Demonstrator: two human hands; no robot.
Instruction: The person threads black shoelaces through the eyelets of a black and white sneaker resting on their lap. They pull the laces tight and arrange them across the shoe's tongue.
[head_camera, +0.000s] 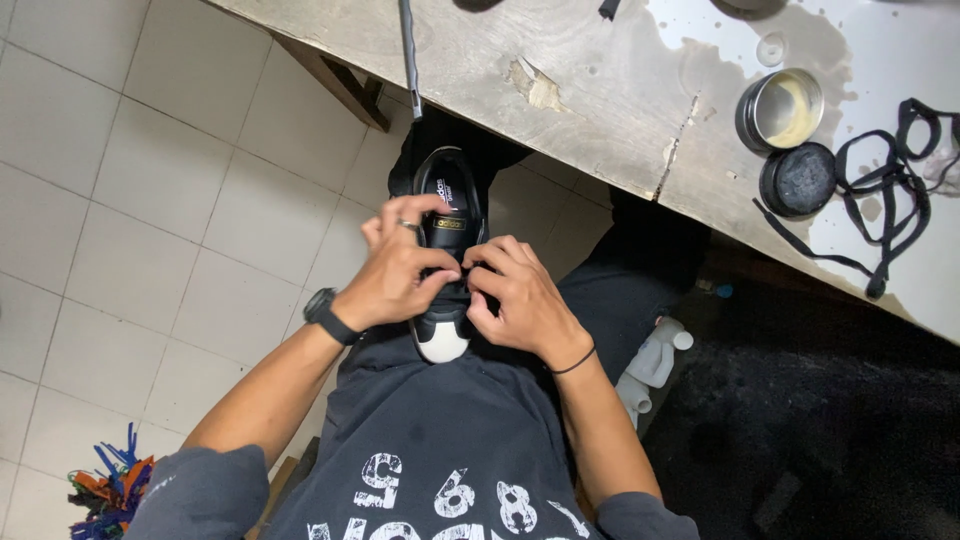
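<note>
Here black sneaker (447, 210) lies lengthwise on lap, white toe toward body; left hand (395, 275), right hand (520, 300) pinch its laces.

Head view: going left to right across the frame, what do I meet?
Colourful bristle bundle on the floor → wristwatch → left hand → black shoe → right hand → white plastic bottle → open tin → black laces.

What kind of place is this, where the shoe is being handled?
Probably a shoe-cleaning or repair corner: a worn table carries an open polish tin, its lid and loose black laces, while both hands work on a black shoe over a tiled floor.
</note>
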